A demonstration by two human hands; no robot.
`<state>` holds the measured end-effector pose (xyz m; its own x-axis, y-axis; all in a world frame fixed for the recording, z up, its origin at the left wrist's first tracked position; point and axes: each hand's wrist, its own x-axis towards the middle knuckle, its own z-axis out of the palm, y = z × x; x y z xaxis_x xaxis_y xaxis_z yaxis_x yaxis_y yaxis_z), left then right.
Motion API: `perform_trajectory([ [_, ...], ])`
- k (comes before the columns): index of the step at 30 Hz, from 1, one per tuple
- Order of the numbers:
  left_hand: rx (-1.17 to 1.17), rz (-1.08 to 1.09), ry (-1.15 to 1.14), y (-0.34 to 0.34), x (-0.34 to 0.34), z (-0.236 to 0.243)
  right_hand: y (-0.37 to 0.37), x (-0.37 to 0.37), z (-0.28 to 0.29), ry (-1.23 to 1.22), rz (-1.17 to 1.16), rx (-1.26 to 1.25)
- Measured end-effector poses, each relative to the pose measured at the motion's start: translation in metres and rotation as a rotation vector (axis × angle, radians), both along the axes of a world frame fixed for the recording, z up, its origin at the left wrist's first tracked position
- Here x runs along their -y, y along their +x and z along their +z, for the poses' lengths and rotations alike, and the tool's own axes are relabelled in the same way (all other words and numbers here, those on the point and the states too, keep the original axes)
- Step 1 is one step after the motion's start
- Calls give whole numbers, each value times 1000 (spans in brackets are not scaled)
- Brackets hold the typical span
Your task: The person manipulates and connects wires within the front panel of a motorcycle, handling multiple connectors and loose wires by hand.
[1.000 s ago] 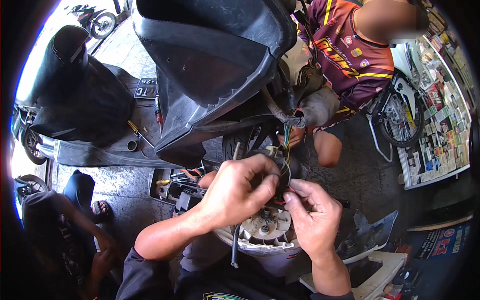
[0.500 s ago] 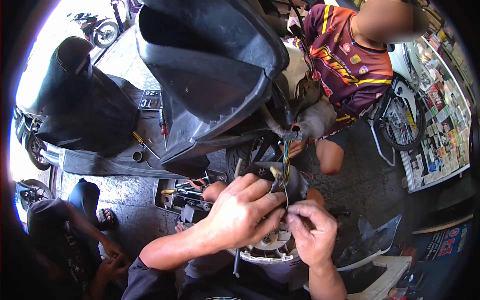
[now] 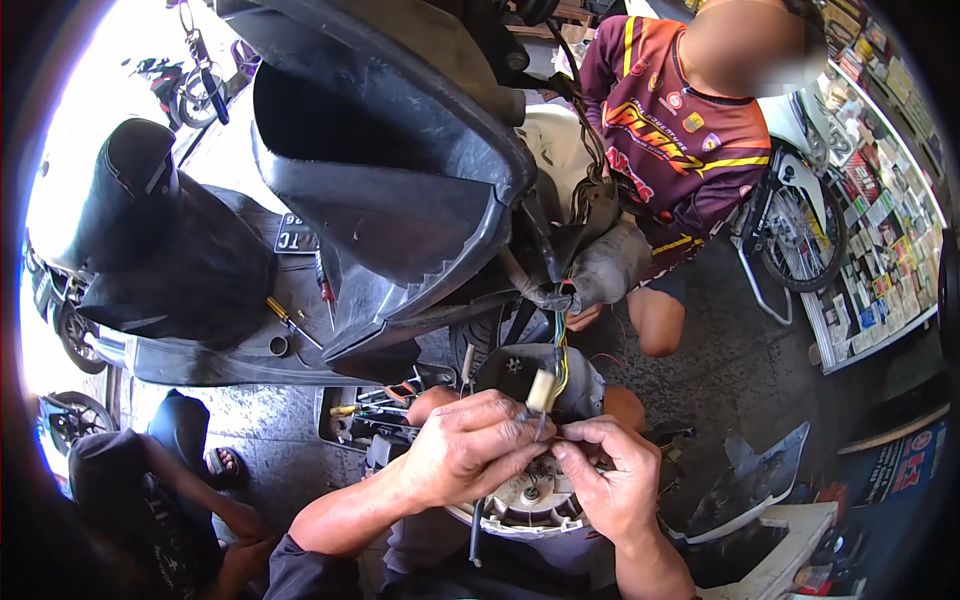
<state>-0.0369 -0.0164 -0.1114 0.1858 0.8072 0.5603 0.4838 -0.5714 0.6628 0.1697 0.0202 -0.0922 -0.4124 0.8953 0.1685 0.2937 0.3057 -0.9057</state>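
Observation:
A cream plastic wire connector (image 3: pixel 541 390) stands just above my fingertips, at the end of a bundle of coloured wires (image 3: pixel 562 345) that comes down from the motorcycle. My left hand (image 3: pixel 470 450) is closed in a pinch on a grey wire right below that connector. Close beside it, my right hand (image 3: pixel 612 470) pinches with thumb and forefinger; whatever lies between these fingertips is too small to make out. Under both hands sits a round, pale scooter part (image 3: pixel 532 495) with a central boss, in front of my lap. A dark grey cover (image 3: pixel 515 368) lies behind the connector.
The black scooter body (image 3: pixel 390 150) looms over the work. Screwdrivers (image 3: pixel 290 322) rest on its footboard, and a tray of tools (image 3: pixel 350 420) is on the floor. One person (image 3: pixel 680 130) sits opposite; another (image 3: pixel 150 490) is at lower left. Broken panels (image 3: pixel 750 480) lie right.
My hands have drawn slightly closer together, and the cream connector now shows more fully above my left fingers. The whole view has shifted a little.

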Motion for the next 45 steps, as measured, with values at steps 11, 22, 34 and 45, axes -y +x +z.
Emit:
perform_trajectory([
  [11, 274, -7, -332, 8, -9, 0, 2, -5, 1, -76, 19, -67],
  [22, 616, 64, -466, 10, -24, -19, 64, -23, 22, 100, -261, -232],
  [34, 647, 38, -454, 6, -27, -18, 136, -14, -71, -820, -147, -965],
  [45, 649, 72, -408, 7, -24, -15, 148, -24, -109, -752, -331, -794],
])
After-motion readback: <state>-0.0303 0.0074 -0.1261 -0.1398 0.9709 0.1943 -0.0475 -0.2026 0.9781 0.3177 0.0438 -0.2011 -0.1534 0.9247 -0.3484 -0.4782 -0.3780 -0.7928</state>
